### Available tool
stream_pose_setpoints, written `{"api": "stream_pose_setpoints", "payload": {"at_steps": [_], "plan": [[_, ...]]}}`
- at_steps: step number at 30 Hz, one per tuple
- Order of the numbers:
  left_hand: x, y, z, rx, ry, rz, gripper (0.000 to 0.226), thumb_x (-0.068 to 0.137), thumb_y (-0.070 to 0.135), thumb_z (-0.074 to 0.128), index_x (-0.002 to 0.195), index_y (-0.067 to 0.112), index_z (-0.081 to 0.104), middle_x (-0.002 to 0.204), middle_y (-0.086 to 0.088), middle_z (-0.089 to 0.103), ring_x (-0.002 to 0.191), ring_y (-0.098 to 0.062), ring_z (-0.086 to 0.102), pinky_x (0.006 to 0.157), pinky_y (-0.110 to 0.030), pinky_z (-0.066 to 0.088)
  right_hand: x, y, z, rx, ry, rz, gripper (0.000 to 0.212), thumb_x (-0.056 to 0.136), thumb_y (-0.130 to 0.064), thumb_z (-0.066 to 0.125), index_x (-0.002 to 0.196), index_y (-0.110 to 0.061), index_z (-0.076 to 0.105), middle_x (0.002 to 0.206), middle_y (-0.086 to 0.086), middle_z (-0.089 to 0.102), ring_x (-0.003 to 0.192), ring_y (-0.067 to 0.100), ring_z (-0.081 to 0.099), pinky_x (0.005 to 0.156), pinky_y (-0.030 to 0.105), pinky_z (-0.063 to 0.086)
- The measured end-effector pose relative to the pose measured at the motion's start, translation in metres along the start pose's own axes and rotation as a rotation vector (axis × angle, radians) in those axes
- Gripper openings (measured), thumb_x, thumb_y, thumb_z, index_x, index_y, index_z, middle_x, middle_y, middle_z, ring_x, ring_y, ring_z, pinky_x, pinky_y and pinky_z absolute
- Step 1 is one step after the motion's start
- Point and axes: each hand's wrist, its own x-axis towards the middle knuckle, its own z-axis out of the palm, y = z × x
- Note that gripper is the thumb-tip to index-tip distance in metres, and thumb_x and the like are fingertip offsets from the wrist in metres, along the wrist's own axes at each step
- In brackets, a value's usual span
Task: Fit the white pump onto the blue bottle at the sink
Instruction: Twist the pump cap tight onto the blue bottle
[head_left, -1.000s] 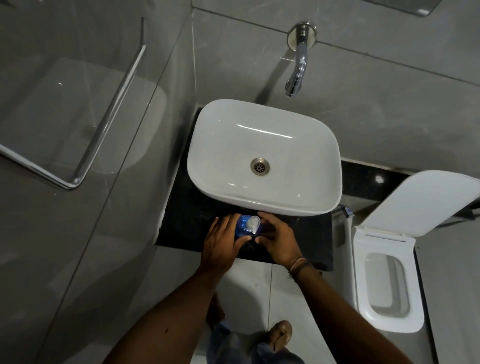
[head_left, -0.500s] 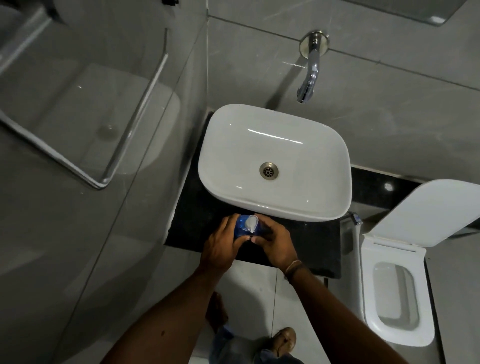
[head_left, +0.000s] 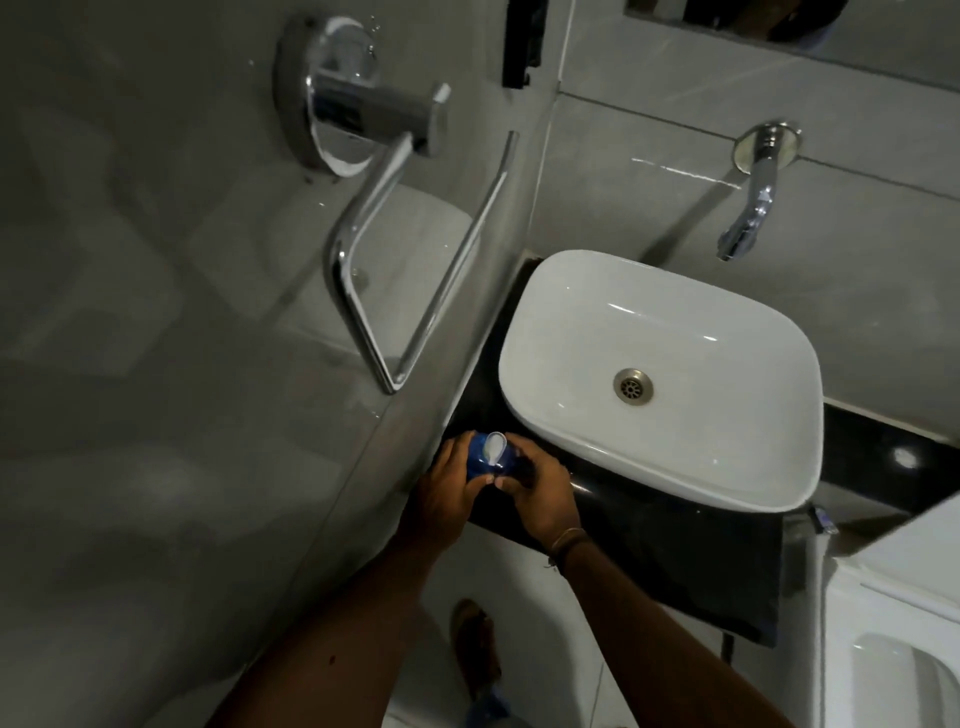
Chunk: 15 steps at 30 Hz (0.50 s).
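Note:
The blue bottle stands at the front left corner of the black counter, seen from above. A white pump sits on its top. My left hand wraps the bottle's left side. My right hand closes on its right side, fingertips near the pump's base. Most of the bottle's body is hidden by both hands. The white sink basin lies just behind and to the right.
A chrome tap juts from the tiled wall over the basin. A glass partition with a chrome handle stands close on the left. A white toilet sits at the right. My sandalled foot is on the floor below.
The view has swung left and up, so the sink and hands now sit further right and the glass handle's mount appears. Both hands stay on the bottle and pump.

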Motion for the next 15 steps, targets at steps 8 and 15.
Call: {"api": "stream_pose_setpoints", "payload": {"at_steps": [8,15], "plan": [[0.0,-0.003,0.0,0.023,0.033,0.036,0.078,0.089,0.064,0.038,0.14,0.007,0.052,0.133,-0.01,0.062,0.12,-0.025,0.06,0.105,-0.032,0.043,0.002,0.002,0.008,0.01,0.006,0.02,0.06,0.089,0.005,0.075,0.146,-0.008,0.06,0.142,0.011,0.068,0.133,0.027,0.064,0.118,0.045,0.05],[0.003,-0.012,0.006,-0.08,0.029,0.025,0.097,0.085,0.081,0.024,0.143,0.007,0.049,0.137,-0.011,0.06,0.124,-0.023,0.058,0.104,-0.028,0.042,0.002,0.007,0.011,0.026,-0.003,0.025,0.07,0.088,0.002,0.077,0.152,-0.013,0.055,0.147,0.011,0.065,0.136,0.027,0.063,0.119,0.048,0.049]]}}
